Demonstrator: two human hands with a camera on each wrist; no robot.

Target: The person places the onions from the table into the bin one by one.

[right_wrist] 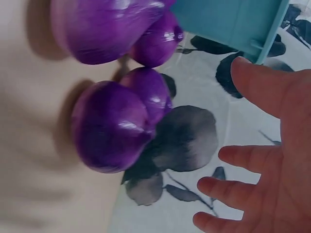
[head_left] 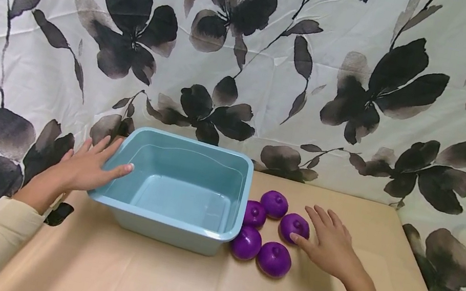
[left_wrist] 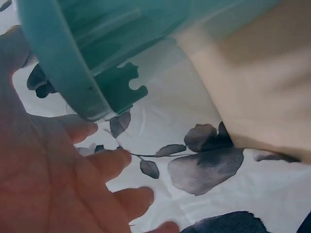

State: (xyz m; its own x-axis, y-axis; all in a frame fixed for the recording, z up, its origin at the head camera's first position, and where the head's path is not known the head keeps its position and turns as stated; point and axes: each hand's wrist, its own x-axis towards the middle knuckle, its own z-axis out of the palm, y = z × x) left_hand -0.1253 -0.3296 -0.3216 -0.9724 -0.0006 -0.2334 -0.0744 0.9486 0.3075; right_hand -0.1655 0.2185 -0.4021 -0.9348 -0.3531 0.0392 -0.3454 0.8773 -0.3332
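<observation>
Item one: tub [head_left: 187, 194], pale blue plastic, rectangular, upright with its mouth facing up. I read its long axis as running left to right across the desk [head_left: 171, 285], the short sides facing each of my hands. It sits at the desk's left rear, close to the cloth [head_left: 276, 59].

Item two: five purple balls [head_left: 269, 232], rounded, each with a small dimple on top. They lie in a loose cluster just right of the tub, the two nearest ones touching or almost touching its right wall. No long axis to speak of.

Item three: left hand [head_left: 86, 166], fingers straight and spread, resting flat on the tub's left rim, thumb laid over the edge. It grips nothing.

Item four: right hand [head_left: 328, 240], fingers relaxed and extended, palm down, thumb tip touching the rightmost ball [head_left: 293, 226]. The right wrist view shows the palm open beside the balls, nothing held.

Item five: cloth, white with dark flower print, hanging behind and draped around the desk.
</observation>
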